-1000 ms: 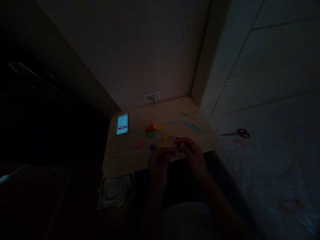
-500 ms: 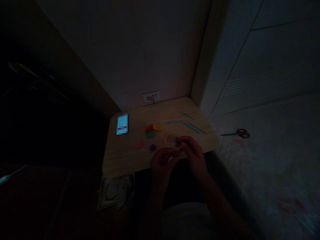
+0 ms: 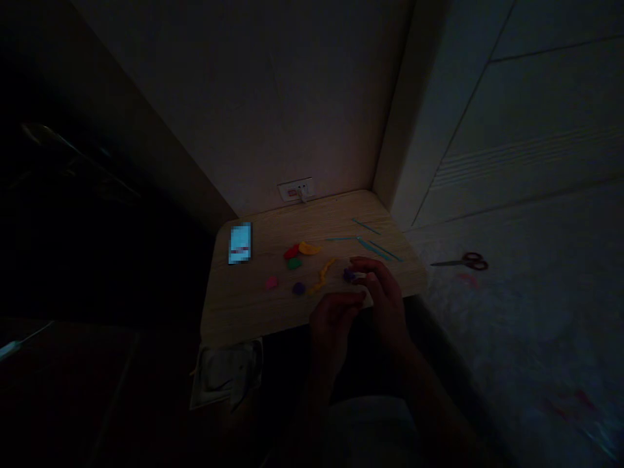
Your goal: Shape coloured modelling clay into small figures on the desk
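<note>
My left hand (image 3: 334, 320) is closed in a pinch near the front edge of the small wooden table; what its fingertips hold is too dark and small to make out. Beside it, my right hand (image 3: 383, 296) has its finger and thumb apart, next to a purple lump of modelling clay (image 3: 349, 275); I cannot tell if they touch. A yellow knobbly clay strip (image 3: 322, 276) lies left of that lump. Farther left are another purple lump (image 3: 299, 288) and a pink lump (image 3: 272, 283). Green (image 3: 294, 263), red (image 3: 291, 251) and yellow-orange (image 3: 309, 248) clay pieces sit together behind them.
Several thin blue tools (image 3: 373, 248) lie on the table's right side. A lit phone (image 3: 240, 243) rests at the back left. Behind the table is a wall socket (image 3: 296, 190) with a plug. Scissors (image 3: 472, 261) lie off to the right, a tray (image 3: 225, 375) below left.
My left hand has shifted right, toward my right hand. The right hand's finger and thumb have spread, and the purple lump beside them shows more fully.
</note>
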The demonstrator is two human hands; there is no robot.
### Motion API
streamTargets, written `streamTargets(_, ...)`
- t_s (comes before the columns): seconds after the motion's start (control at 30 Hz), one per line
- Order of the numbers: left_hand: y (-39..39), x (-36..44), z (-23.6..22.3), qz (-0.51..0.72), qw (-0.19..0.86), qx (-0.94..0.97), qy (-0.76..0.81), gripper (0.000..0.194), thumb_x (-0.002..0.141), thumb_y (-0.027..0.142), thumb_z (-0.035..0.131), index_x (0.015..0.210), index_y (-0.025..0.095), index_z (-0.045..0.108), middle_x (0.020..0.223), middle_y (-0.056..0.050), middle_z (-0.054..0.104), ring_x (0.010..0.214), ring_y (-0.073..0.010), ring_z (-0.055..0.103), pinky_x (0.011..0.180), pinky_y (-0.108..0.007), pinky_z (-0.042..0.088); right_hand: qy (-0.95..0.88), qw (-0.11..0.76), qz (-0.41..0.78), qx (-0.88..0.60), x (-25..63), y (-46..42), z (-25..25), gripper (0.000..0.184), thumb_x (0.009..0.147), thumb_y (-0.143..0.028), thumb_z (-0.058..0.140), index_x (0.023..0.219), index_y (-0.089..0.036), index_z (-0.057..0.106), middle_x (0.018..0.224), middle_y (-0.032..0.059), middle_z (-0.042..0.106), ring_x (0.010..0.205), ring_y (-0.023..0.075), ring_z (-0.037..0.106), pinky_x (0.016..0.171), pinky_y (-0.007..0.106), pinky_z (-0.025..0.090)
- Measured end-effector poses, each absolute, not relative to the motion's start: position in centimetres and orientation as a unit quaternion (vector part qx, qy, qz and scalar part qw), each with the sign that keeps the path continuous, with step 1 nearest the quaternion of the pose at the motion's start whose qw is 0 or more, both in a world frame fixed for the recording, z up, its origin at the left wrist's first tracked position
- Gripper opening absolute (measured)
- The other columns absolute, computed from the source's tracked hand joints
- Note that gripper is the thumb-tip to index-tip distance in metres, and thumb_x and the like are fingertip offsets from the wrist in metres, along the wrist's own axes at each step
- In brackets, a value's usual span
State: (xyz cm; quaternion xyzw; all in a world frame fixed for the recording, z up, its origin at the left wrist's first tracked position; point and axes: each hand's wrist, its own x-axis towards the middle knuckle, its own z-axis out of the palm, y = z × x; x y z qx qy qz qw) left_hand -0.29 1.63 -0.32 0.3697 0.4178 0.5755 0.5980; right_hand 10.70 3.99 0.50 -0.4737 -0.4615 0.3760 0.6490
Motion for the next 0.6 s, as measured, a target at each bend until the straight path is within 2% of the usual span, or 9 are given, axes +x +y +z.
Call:
streamTargets(0.1, 0.5, 1.2, -0.8, 0.551, 0.642, 0.337, 0.413, 0.019, 0.074, 0.022, 0.086, 0.090, 0.019, 0.076, 0.104, -0.008, 0.082, 0.102, -0.0249, 0.076, 0.094, -0.035, 0.058, -0.480, 0.654, 0.336, -0.479, 11.2, 4.7, -0.3, 0.031, 0.105, -0.047, 0.048, 0.118, -0.026, 0.067, 0.132, 0.0089, 0.067, 0.122, 0.0270, 0.063, 0.101, 0.046, 0.052)
streamTargets(0.2, -0.6, 2.7, -0.9, 0.562, 0.670, 0.311, 0.372, 0.034, 0.083, 0.038, 0.081, 0.111, 0.020, 0.077, 0.124, -0.012, 0.077, 0.119, -0.0290, 0.071, 0.107, -0.040, 0.053, -0.508, 0.652, 0.297, -0.477, 11.5, 5.0, -1.0, 0.039, 0.107, -0.050, 0.040, 0.127, -0.027, 0.063, 0.140, 0.0103, 0.063, 0.133, 0.0287, 0.057, 0.108, 0.051, 0.049)
streamTargets(0.33, -1.0, 3.0, 0.2, 0.583, 0.716, 0.255, 0.287, 0.055, 0.091, 0.059, 0.067, 0.138, 0.029, 0.066, 0.156, -0.008, 0.057, 0.152, -0.0291, 0.043, 0.126, -0.042, 0.033, -0.575, 0.618, 0.273, -0.461, 10.9, 4.2, -0.6, 0.054, 0.107, -0.059, 0.031, 0.146, -0.029, 0.052, 0.157, 0.0114, 0.050, 0.147, 0.0314, 0.045, 0.118, 0.058, 0.039)
streamTargets(0.43, -0.6, 1.9, 1.2, 0.581, 0.725, 0.239, 0.281, 0.064, 0.089, 0.073, 0.060, 0.141, 0.037, 0.064, 0.167, 0.001, 0.042, 0.161, -0.0266, 0.022, 0.131, -0.039, 0.022, -0.654, 0.557, 0.253, -0.446, 9.7, 3.2, 0.2, 0.071, 0.104, -0.069, 0.028, 0.161, -0.027, 0.035, 0.172, 0.0124, 0.026, 0.158, 0.0352, 0.026, 0.125, 0.063, 0.027)
streamTargets(0.53, 0.3, 0.2, 1.9, 0.587, 0.724, 0.231, 0.281, 0.080, 0.084, 0.086, 0.050, 0.149, 0.041, 0.055, 0.171, 0.004, 0.033, 0.163, -0.0288, 0.015, 0.132, -0.044, 0.018, -0.746, 0.481, 0.228, -0.401, 8.4, 2.5, 0.9, 0.088, 0.100, -0.076, 0.026, 0.168, -0.023, 0.013, 0.178, 0.0118, -0.002, 0.163, 0.0400, -0.001, 0.127, 0.069, 0.015)
streamTargets(0.6, 1.2, -0.7, 2.2, 0.594, 0.723, 0.216, 0.280, 0.085, 0.085, 0.087, 0.043, 0.156, 0.039, 0.047, 0.174, 0.002, 0.027, 0.163, -0.0315, 0.014, 0.131, -0.049, 0.017, -0.794, 0.443, 0.199, -0.364, 7.6, 2.1, 1.4, 0.092, 0.099, -0.078, 0.025, 0.169, -0.020, 0.010, 0.178, 0.0130, -0.002, 0.162, 0.0412, -0.008, 0.126, 0.071, 0.008)
